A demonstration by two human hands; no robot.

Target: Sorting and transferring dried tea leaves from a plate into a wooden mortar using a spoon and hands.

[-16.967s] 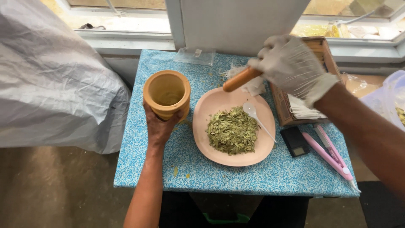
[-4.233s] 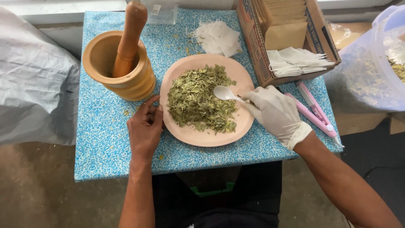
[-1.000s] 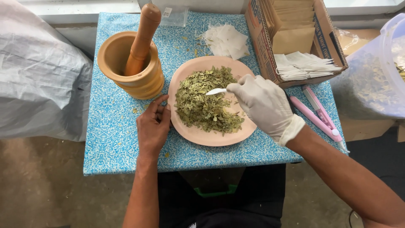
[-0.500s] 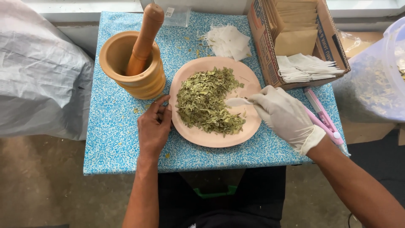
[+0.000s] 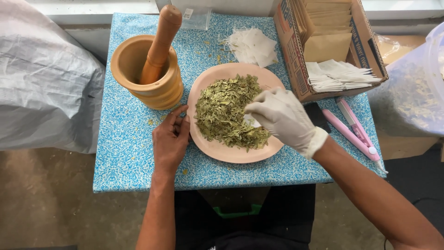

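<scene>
Dried green leaves (image 5: 229, 113), crushed into flakes, lie heaped on a round pink plate (image 5: 217, 149), which sits at the middle of a bench (image 5: 125, 153) covered in a blue speckled cloth. The right hand (image 5: 282, 118), in a white glove, is curled down into the near right side of the heap, its fingers closed around something small and white; what that is cannot be made out. The bare left hand (image 5: 170, 139) rests flat and open against the left rim of the plate, steadying it. Behind and left of the plate stands a wooden mortar (image 5: 150, 74) with a pestle (image 5: 159, 44) leaning in it. Behind and right of the plate is a cardboard box (image 5: 323, 46) of paper sachets. This looks like the scooping step; lifting a portion cleanly calls for a level, slow hand.
</scene>
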